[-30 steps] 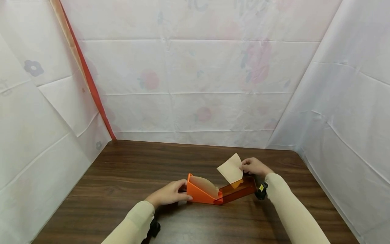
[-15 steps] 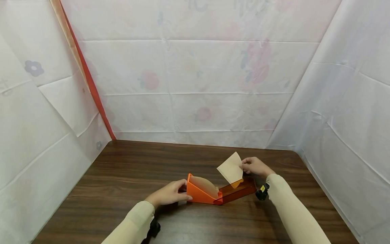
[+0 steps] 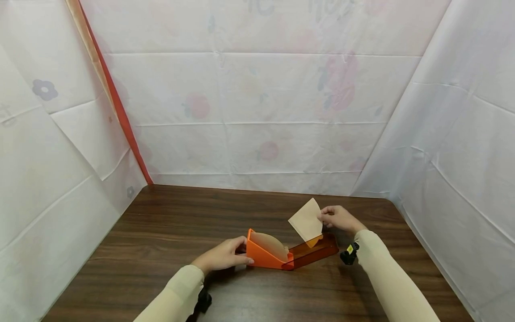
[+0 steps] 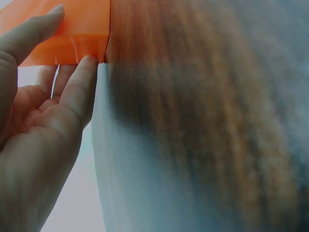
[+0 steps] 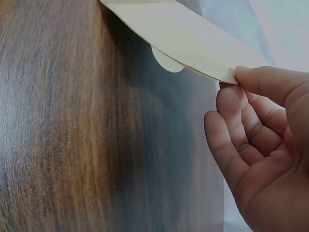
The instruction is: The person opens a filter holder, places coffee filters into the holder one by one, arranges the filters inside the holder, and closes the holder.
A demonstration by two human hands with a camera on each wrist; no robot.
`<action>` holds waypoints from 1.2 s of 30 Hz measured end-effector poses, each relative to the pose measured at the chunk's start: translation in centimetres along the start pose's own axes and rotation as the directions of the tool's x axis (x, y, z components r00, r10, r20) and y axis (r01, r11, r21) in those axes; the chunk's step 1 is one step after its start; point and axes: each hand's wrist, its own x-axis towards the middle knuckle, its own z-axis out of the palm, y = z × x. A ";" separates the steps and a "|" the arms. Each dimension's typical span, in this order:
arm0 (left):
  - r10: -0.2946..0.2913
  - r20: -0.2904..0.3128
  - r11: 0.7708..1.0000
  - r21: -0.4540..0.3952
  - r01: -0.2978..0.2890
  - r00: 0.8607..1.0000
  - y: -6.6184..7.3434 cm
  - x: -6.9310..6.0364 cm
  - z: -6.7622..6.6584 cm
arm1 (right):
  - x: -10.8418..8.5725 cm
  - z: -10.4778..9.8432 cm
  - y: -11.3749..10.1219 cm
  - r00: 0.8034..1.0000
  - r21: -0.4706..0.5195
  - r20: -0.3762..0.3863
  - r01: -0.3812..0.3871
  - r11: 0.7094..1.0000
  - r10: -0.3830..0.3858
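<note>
An orange coffee filter holder (image 3: 261,258) stands on the table, with cone-shaped paper filters (image 3: 268,244) upright inside. Its amber see-through lid (image 3: 315,253) is swung open to the right. My left hand (image 3: 222,256) grips the holder's left end. In the left wrist view the thumb (image 4: 41,29) lies on the orange wall (image 4: 87,21) and the fingers are at its edge. My right hand (image 3: 339,219) pinches a tan paper coffee filter (image 3: 306,220) by its curved edge, just behind and above the lid. Close up, the filter (image 5: 178,36) sits between thumb and fingers, and a small rounded tab shows below it.
The dark wood-grain table (image 3: 181,214) spreads out around the holder. White patterned sheeting (image 3: 257,112) hangs behind and at both sides, with a red strip (image 3: 120,107) in the left corner. A black wrist camera (image 3: 349,254) hangs near the lid's right end.
My right hand has shifted slightly up and to the right, carrying the pinched filter with it. The left hand, the holder and the lid have stayed put.
</note>
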 end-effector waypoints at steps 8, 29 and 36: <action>0.004 0.007 1.000 -0.007 -0.004 1.000 -0.1 0.1 -0.1 | -1.1 -0.2 -2.1 0.999 -0.007 -0.007 0.049 0.999 -0.049; -0.001 -0.003 1.000 -0.003 0.001 1.000 0.0 0.1 0.0 | -1.6 0.7 -3.9 0.967 -0.171 -0.161 0.169 0.971 -0.197; 0.005 -0.002 1.000 0.001 -0.005 1.000 -0.1 0.0 0.0 | -2.1 0.7 -5.1 0.951 -0.210 -0.188 0.206 0.956 -0.247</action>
